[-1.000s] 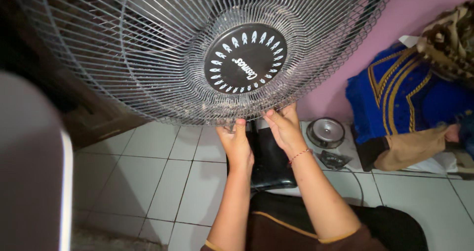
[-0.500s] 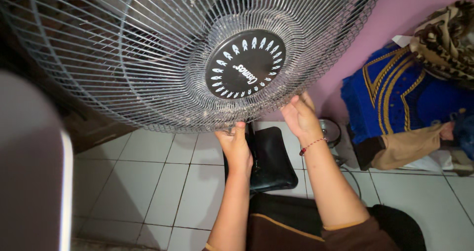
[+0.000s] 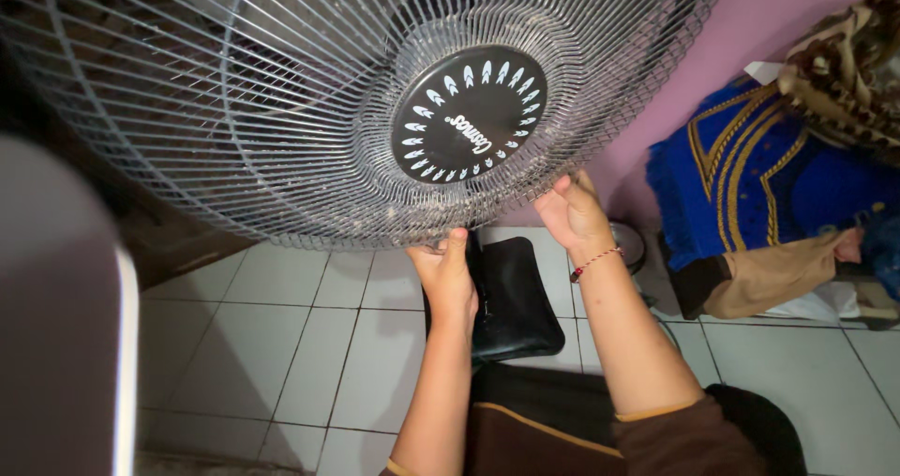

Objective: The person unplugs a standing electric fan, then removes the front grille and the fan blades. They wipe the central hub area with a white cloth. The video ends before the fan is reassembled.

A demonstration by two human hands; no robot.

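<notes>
White tiled floor and pink wall surround the wire fan guard.

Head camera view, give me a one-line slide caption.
Both hands, left hand and right hand, grip the lower rim of a dusty fan grille above a tiled floor.

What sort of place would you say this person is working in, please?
Probably a room in a home: a white tiled floor, a pink painted wall, and folded blue and gold cloth piled beside it. Both hands hold a standing fan's wire guard.
</notes>
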